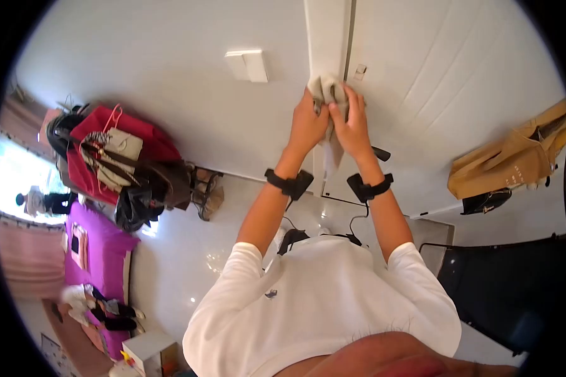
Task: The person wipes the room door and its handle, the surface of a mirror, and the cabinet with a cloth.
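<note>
My left hand (308, 122) and right hand (352, 127) gripping a cloth (326, 85) at the door frame (326, 38), dark handle (381, 153) close by, wall switch (248, 66) leftward

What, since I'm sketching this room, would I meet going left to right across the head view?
Window → white bag → switch → cloth → door handle → tan bag.
</note>
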Motion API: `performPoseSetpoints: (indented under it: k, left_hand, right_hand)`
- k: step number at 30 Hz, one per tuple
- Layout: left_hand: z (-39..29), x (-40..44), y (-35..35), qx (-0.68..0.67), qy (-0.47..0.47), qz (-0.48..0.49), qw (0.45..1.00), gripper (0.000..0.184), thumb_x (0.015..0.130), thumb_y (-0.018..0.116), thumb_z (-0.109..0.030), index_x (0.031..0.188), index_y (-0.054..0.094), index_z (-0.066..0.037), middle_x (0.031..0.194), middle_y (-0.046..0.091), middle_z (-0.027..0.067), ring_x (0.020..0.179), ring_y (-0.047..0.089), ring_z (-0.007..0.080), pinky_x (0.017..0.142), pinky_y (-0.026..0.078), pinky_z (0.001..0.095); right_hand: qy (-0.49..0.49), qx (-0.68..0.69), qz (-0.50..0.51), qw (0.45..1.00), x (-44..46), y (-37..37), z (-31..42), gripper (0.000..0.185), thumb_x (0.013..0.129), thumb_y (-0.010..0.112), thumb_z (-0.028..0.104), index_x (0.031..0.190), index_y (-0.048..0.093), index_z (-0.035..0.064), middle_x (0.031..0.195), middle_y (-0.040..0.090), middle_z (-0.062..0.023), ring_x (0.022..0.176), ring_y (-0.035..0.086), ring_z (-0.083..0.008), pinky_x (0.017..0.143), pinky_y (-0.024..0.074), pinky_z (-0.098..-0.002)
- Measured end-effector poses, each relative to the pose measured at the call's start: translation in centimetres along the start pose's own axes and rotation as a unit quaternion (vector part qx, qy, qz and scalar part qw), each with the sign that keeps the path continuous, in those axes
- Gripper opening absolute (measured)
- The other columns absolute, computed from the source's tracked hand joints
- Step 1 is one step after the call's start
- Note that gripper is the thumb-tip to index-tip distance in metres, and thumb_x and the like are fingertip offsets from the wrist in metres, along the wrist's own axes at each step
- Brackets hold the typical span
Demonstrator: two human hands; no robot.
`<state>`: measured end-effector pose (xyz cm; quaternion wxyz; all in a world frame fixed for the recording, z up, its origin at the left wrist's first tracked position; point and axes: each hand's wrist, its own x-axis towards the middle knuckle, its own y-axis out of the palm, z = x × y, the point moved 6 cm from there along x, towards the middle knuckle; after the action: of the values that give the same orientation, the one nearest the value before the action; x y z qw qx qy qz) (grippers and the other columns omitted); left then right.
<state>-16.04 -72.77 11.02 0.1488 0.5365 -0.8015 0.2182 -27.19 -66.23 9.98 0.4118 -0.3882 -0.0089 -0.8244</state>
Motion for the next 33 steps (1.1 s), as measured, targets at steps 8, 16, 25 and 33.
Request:
performPoseSetpoints:
  k: [8, 16, 25, 33]
  left_hand:
    - [-2.0, 2.4, -1.2, 0.007, 0.101, -0.035, 0.994, 0.038, 0.087, 0.064, -0.006, 0.123, 0.05, -0.001, 0.094, 0.065, 0.0134, 0.089, 0.065, 0.0255, 0.08, 0.052, 0.033]
    - [2.0, -0.5, 1.0, -0.026, 0.024, 0.179, 0.983, 0.04, 0.087, 0.067, -0.007, 0.121, 0.046, -0.003, 0.084, 0.06, 0.007, 0.072, 0.059, 0.0161, 0.067, 0.049, 0.0303]
    - [6.1, -0.3, 2.9, -0.175, -0.083, 0.231, 0.954, 0.054, 0.091, 0.063, -0.002, 0.137, 0.033, 0.0, 0.12, 0.061, 0.0195, 0.107, 0.066, 0.0249, 0.09, 0.053, 0.0337]
    - [6.2, 1.2, 0.5, -0.161, -0.03, 0.117, 0.98, 0.056, 0.085, 0.07, -0.005, 0.131, 0.04, 0.001, 0.119, 0.063, 0.0223, 0.109, 0.065, 0.0315, 0.094, 0.052, 0.0392]
  right_hand:
    - [0.003, -0.046, -0.123, 0.991, 3.0, -2.4, 3.8, 0.034, 0.086, 0.067, 0.004, 0.119, 0.059, 0.0028, 0.114, 0.061, -0.0163, 0.103, 0.061, -0.0374, 0.09, 0.0492, -0.0416]
    - [-0.055, -0.178, -0.237, 0.954, 4.5, -2.9, 4.4, 0.033, 0.076, 0.065, -0.007, 0.108, 0.061, 0.0027, 0.107, 0.059, -0.0149, 0.097, 0.06, -0.0363, 0.084, 0.0496, -0.0409]
    - [-0.003, -0.12, -0.154, 0.981, 2.6, -0.9, 5.1, 0.031, 0.076, 0.064, -0.006, 0.106, 0.062, 0.0016, 0.104, 0.06, -0.0143, 0.096, 0.061, -0.0352, 0.084, 0.0506, -0.0403]
    - [-0.021, -0.171, -0.102, 0.98, 2.4, 1.8, 5.5, 0.037, 0.082, 0.066, 0.002, 0.119, 0.06, 0.0031, 0.115, 0.055, -0.0177, 0.11, 0.052, -0.038, 0.096, 0.0448, -0.045]
